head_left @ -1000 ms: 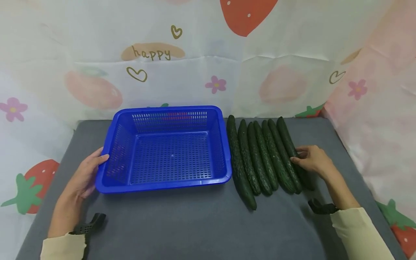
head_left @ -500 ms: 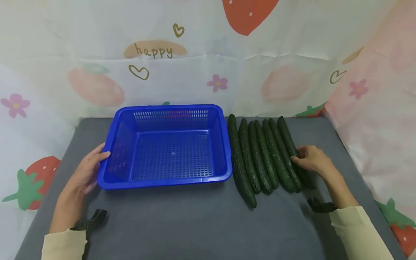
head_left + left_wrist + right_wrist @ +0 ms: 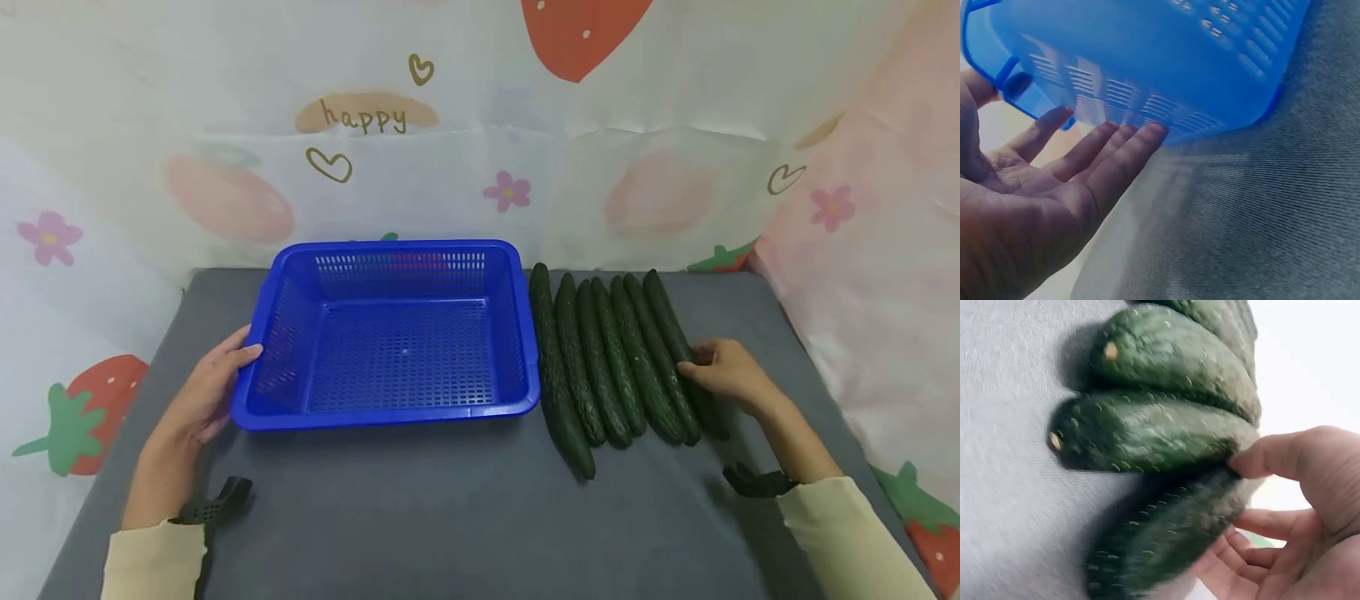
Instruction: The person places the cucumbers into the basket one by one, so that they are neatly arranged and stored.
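Observation:
A blue plastic basket (image 3: 390, 419) with slotted walls stands on the grey cloth, left of centre in the head view. My left hand (image 3: 202, 396) holds its left side, thumb on the rim; the left wrist view shows the fingertips (image 3: 1155, 131) against the outer wall. Right of the basket, several dark green cucumbers (image 3: 553, 367) lie side by side. Thumb and fingers of my right hand (image 3: 723, 375) grip the rightmost cucumber (image 3: 663, 308), covering part of its middle. In the right wrist view this cucumber (image 3: 1166, 544) lies between thumb and fingers, beside its neighbour (image 3: 1147, 434).
Grey cloth (image 3: 420, 517) covers the table in front of the basket and cucumbers. Behind the table hangs a pale printed curtain (image 3: 562, 183), and its pinkish part (image 3: 885, 333) runs along the right. The leftmost cucumber lies close to the basket's right rim.
The head view shifts slightly, so everything sits a little to the right in it. Both hands keep their places on the basket and the cucumber.

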Action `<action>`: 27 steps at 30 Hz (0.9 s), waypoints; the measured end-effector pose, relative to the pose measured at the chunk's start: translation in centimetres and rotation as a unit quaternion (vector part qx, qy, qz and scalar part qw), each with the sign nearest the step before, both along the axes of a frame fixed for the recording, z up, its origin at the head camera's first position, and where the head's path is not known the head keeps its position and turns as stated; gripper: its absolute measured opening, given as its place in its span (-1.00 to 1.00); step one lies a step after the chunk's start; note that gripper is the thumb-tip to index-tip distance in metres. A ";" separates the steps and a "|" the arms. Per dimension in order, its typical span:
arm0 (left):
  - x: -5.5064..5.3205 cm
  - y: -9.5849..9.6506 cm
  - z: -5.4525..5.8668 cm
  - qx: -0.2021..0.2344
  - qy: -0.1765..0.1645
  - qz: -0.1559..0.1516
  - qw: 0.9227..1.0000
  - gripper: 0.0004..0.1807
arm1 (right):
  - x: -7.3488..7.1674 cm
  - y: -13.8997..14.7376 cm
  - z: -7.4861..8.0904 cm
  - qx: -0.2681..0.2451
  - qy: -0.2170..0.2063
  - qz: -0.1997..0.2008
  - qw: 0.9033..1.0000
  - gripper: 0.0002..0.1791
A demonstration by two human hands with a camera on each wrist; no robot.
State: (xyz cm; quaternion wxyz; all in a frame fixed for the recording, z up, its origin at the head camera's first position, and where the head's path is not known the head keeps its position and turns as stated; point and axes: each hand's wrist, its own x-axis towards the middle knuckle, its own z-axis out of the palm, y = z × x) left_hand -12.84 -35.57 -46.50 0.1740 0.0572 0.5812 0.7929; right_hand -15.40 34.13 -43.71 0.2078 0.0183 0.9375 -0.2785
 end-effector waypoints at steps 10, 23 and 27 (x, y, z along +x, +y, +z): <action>-0.1 0.0 0.0 -0.026 0.005 -0.003 1.000 -0.54 | 0.4 0.7 -0.1 -0.029 -0.030 -0.011 0.999 -0.21; 0.0 0.4 0.2 0.001 -0.001 0.006 1.000 -0.60 | -0.3 1.5 1.6 -0.075 -0.086 0.018 0.993 -0.17; 0.1 0.4 0.4 -0.014 0.002 0.014 1.000 -0.60 | -0.3 1.4 2.2 -0.083 -0.064 0.013 0.994 -0.17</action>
